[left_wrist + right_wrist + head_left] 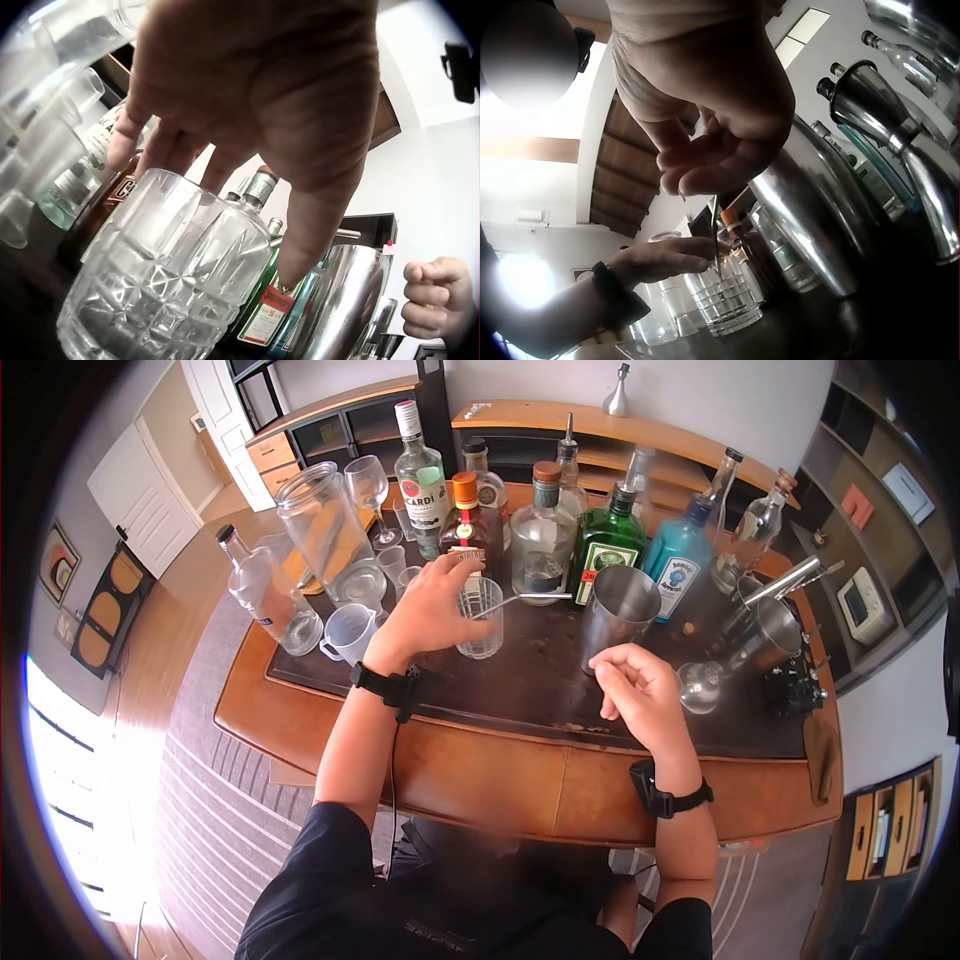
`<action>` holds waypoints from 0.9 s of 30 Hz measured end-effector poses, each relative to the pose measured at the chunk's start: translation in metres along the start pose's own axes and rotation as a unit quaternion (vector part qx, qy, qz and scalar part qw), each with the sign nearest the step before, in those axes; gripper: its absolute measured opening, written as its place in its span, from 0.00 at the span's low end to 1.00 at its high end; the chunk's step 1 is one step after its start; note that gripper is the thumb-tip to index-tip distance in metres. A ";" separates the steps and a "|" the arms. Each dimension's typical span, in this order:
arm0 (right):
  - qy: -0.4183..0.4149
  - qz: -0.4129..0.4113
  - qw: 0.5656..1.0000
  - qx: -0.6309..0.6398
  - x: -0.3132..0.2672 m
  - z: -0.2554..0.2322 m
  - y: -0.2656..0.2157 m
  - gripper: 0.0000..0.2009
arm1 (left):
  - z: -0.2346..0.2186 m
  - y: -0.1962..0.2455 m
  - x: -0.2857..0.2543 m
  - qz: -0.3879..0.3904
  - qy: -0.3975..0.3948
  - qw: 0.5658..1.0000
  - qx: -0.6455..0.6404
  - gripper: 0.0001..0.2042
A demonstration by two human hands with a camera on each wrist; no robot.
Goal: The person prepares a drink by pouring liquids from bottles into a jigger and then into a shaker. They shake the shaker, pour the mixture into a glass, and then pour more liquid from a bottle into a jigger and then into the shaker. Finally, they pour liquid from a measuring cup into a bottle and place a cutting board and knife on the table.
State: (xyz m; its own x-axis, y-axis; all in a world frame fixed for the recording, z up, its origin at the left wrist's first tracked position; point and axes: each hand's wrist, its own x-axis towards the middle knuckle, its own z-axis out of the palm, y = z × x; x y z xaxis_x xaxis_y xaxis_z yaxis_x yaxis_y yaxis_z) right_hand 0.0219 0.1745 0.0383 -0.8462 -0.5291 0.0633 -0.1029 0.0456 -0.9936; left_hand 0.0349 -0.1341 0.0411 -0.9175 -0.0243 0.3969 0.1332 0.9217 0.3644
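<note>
My left hand (pixel 432 612) reaches over a cut-glass tumbler (pixel 483 638), thumb and fingers spread. The left wrist view has the tumbler (pixel 169 277) in front of those fingers, the thumb pointing down at its right. A bent metal straw (pixel 545 597) leans in the glass, its upper end sticking out to the right. Farther right, my right hand (pixel 645 695) hovers beside a steel shaker tin (pixel 618 622), fingers loosely curled and nothing held. From the right wrist, the tin (pixel 814 217) shows just behind that hand, and the straw (pixel 716 244) slants into the glass.
Behind the tumbler stand several bottles, among them an orange-capped brown one (pixel 466 490), a green one (pixel 605 550) and a blue one (pixel 683 550). A plastic measuring jug (pixel 350 635) and large glass jar (pixel 335 540) are left. Metal bar tools (pixel 775 625) crowd the right.
</note>
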 end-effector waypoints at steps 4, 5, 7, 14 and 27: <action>0.016 -0.010 1.000 0.017 0.001 -0.008 0.000 0.08 | 0.009 -0.004 -0.001 -0.035 -0.038 0.996 -0.076 0.40; 0.018 -0.012 1.000 0.022 0.001 -0.009 0.000 0.08 | 0.013 -0.007 0.000 -0.035 -0.033 0.996 -0.074 0.40; 0.029 -0.022 0.999 0.023 0.003 -0.007 0.002 0.08 | 0.013 -0.009 0.000 -0.052 -0.025 0.997 -0.054 0.40; 0.040 -0.030 0.998 0.023 0.005 -0.008 0.004 0.08 | -0.002 -0.008 -0.019 -0.096 -0.004 0.995 0.024 0.38; 0.039 -0.028 0.998 0.028 0.007 -0.009 0.009 0.09 | -0.017 -0.011 -0.032 -0.102 -0.022 0.994 0.034 0.38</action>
State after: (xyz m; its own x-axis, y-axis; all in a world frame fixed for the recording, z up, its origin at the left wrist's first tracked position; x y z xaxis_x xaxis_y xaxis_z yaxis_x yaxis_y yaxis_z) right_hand 0.0101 0.1788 0.0302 -0.8781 -0.4624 0.1228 -0.1231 -0.0297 -0.9920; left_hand 0.0695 -0.1497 0.0391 -0.9385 -0.1975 0.2831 -0.0815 0.9237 0.3743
